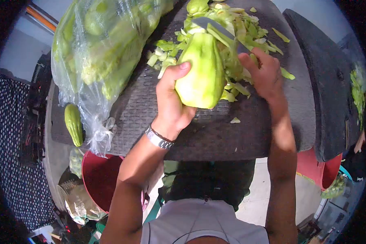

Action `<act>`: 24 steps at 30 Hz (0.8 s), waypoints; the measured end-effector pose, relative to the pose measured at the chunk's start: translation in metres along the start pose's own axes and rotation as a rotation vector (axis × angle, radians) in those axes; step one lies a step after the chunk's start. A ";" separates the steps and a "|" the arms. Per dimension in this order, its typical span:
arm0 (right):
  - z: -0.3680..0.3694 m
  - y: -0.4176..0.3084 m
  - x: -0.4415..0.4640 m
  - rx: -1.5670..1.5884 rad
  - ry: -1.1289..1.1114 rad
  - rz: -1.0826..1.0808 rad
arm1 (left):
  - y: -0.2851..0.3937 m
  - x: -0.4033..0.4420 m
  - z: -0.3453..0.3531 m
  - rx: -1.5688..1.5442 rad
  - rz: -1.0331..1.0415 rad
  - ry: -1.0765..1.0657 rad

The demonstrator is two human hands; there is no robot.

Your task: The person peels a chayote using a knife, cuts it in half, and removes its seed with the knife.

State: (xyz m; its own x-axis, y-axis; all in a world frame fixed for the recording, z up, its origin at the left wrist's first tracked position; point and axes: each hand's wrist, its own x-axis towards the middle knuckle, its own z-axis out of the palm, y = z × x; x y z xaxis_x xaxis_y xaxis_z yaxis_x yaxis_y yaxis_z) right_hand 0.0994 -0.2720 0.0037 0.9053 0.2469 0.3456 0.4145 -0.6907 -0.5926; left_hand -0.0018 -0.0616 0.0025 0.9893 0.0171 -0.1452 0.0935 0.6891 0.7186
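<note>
My left hand [173, 95] is wrapped round a mostly peeled, pale green chayote [201, 75], thumb on its near-left side. The fruit is held up above the dark woven tabletop [130, 122]. My right hand [264, 73] grips a knife, its handle hidden in the fingers. The grey knife blade [222, 28] lies across the chayote's far end, with a strip of peel along it. Beneath and beyond both hands, a heap of green peelings [256, 34] spreads over the table.
A knotted clear plastic bag [105, 53] full of chayotes lies at the left. One small unpeeled chayote [73, 124] sits beside its knot. Below the table edge are a red bucket [99, 179] on the left and a red container [323, 168] on the right. A dark chair [321, 81] stands at right.
</note>
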 end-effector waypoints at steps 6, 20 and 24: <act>-0.002 -0.045 -0.024 0.061 -0.144 -0.028 | -0.004 0.010 -0.023 -0.184 -0.046 -0.069; 0.032 -0.061 -0.051 -0.122 -0.025 -0.437 | 0.006 0.001 -0.006 -0.328 -0.059 -0.056; 0.031 -0.061 -0.051 -0.114 -0.005 -0.465 | 0.005 0.002 -0.008 -0.319 -0.066 -0.007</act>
State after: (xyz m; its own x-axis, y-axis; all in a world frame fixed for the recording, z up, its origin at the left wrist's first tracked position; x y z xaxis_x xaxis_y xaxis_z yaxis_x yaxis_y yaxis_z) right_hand 0.0310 -0.2212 -0.0008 0.6268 0.5506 0.5513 0.7632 -0.5764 -0.2920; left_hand -0.0005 -0.0522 0.0002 0.9831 -0.0393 -0.1787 0.1185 0.8809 0.4582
